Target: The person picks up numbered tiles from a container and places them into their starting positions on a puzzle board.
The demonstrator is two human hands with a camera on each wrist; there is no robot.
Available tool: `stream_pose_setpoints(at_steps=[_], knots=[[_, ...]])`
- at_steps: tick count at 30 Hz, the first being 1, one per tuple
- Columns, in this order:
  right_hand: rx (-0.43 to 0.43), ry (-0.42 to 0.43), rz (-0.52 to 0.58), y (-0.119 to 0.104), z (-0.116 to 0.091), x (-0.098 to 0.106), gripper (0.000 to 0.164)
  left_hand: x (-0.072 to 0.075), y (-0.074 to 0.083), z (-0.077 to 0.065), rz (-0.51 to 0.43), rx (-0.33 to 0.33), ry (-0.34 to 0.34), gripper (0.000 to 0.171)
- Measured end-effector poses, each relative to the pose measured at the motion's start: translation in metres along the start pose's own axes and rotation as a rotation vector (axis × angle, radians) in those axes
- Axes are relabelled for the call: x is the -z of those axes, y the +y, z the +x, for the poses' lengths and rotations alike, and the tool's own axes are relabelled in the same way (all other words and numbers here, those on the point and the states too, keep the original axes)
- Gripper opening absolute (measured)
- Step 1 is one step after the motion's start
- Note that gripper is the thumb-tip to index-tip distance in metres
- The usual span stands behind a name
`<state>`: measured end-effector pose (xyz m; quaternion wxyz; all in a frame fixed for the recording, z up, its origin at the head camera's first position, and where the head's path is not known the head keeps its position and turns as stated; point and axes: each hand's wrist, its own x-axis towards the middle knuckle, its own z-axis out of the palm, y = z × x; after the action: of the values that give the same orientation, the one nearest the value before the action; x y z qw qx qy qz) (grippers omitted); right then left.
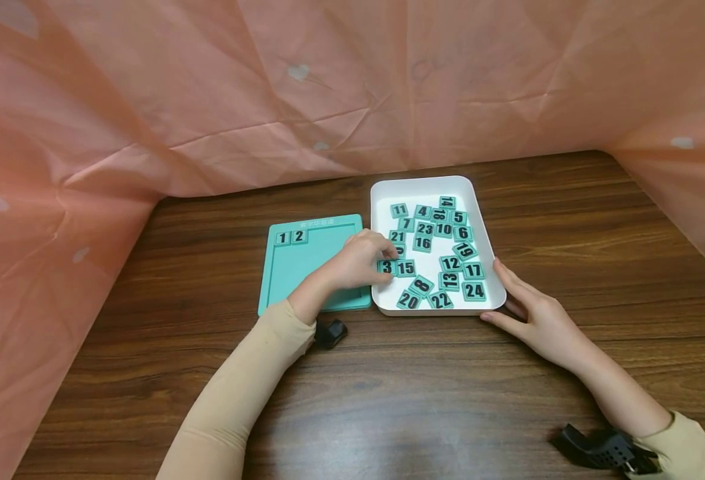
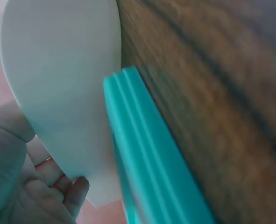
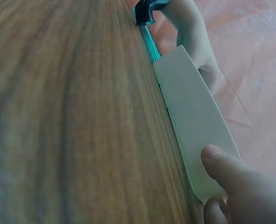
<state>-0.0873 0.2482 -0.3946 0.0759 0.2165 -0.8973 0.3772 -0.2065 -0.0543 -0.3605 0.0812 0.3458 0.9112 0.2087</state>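
Note:
My left hand [image 1: 361, 259] reaches over the left rim of a white tray [image 1: 382, 193]. Its thumb and fingers are bent and spread around a teal number 3 tile [image 1: 386, 268], which lies flat beside the number 15 tile [image 1: 406, 268]. A fingertip partly covers another tile just above the 3. In the left wrist view, the fingers [image 2: 77, 193] hang past the tray's edge. My right hand [image 1: 541, 323] holds the tray's near right corner, thumb [image 3: 217, 156] on the front wall and the other fingers along the right side.
Left of the tray lies a teal board [image 1: 304, 273] with the number 1 tile [image 1: 283, 238] and number 2 tile [image 1: 299, 237] at its top left. Several loose number tiles fill the tray. A pink curtain [image 1: 340, 87] hangs behind the wooden table [image 1: 424, 393].

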Motion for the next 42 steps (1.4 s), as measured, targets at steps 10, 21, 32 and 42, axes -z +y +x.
stream_pose_setpoints(at_steps=[10,21,32,42], knots=[[-0.006,-0.003,0.015,0.001,0.000,0.000,0.085,0.002,0.010,0.004,0.017,0.058,-0.027,0.035],[-0.001,-0.009,0.015,0.000,-0.001,-0.001,0.085,-0.003,0.010,0.004,0.031,0.062,0.006,0.035],[0.004,0.000,-0.014,0.000,-0.001,0.001,0.086,-0.005,0.014,0.008,0.063,0.087,0.003,0.033],[0.000,-0.003,-0.019,-0.002,-0.001,0.002,0.085,-0.003,0.014,0.005,0.059,0.081,0.019,0.030]])
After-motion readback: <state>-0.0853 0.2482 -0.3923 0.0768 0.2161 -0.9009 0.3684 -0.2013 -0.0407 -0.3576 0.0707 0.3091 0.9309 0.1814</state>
